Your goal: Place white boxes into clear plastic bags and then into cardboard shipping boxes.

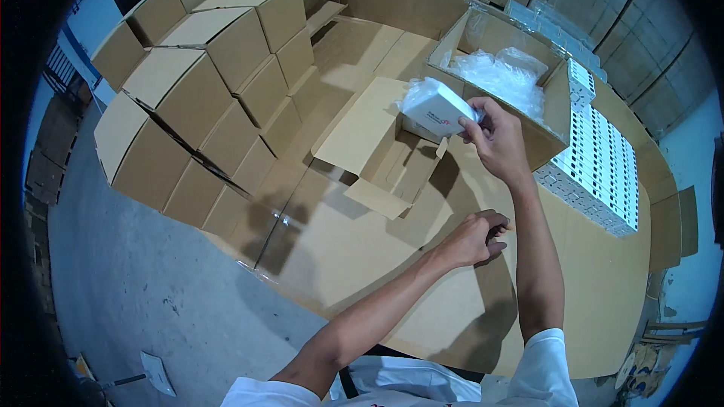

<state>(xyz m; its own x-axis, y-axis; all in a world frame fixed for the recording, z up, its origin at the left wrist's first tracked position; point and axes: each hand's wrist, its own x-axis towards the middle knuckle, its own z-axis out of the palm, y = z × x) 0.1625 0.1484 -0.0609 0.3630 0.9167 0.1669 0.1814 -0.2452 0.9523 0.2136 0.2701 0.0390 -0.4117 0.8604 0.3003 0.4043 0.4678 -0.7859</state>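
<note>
My right hand (496,139) grips a small white box (439,108) wrapped in clear plastic, with thumb and fingers at its right end. The box is tilted over the far end of an opened brown carton (400,169), whose flaps are spread out. Nearer me, my left hand (475,240) hovers low over or rests on the cardboard surface (452,309). Its fingers are loosely curled, the thumb stands apart from them, and I see nothing between them.
Stacked brown cartons (170,90) line the left side. A large open carton (554,117) at the back right holds plastic-wrapped pieces (501,71). Beside it stand rows of white boxes (596,169) with dark marks. Wrapped pallets (641,38) rise behind.
</note>
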